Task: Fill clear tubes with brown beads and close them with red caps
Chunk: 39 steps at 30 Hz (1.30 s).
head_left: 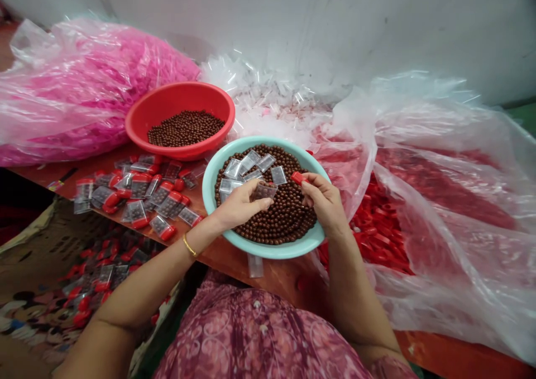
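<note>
Over a pale turquoise basin (211,206) of brown beads (276,222), my left hand (240,205) is closed on a small clear plastic case (265,190). Dark contents show through its wall. My right hand (324,197) pinches a red cap (298,178) just to the right of the case, apart from it. Several clear empty cases (250,161) lie on the beads at the basin's back left. Left of the basin, filled cases with red caps (140,185) are heaped on the table.
A red basin (180,150) of brown beads stands behind left. Bags surround the work: pink pieces (96,83) at left, clear cases (280,94) behind, red caps (379,228) at right. Below the table's left edge, a cardboard box (29,267) holds more capped cases.
</note>
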Each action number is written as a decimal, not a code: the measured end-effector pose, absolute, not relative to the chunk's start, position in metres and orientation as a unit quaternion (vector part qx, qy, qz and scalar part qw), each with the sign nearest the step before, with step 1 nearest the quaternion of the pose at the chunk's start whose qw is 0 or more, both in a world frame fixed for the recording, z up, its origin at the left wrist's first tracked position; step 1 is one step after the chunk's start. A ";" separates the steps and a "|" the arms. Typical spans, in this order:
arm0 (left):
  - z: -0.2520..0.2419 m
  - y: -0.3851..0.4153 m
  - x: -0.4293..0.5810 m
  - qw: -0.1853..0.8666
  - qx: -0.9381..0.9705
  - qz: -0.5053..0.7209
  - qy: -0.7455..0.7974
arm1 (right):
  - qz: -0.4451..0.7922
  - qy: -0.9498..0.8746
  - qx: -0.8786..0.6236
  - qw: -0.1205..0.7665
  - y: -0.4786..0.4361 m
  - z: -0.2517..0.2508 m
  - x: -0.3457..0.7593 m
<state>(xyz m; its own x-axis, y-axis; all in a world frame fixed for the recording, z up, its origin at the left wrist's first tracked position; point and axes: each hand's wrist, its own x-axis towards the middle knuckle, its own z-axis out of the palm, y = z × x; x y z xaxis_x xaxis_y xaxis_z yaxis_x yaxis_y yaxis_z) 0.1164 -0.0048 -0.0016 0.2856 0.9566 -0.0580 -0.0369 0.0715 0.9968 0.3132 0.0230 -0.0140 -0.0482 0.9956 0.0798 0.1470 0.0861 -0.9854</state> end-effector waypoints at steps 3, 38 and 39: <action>-0.001 -0.006 0.115 0.648 0.500 0.410 0.402 | 0.450 -0.567 -0.504 0.471 0.023 -0.013 0.313; -0.004 -0.022 0.113 0.565 0.611 0.362 0.421 | 0.313 -0.761 -0.402 0.402 -0.009 -0.004 0.286; -0.003 -0.022 0.112 0.580 0.598 0.364 0.417 | 0.313 -0.760 -0.402 0.404 -0.009 -0.006 0.287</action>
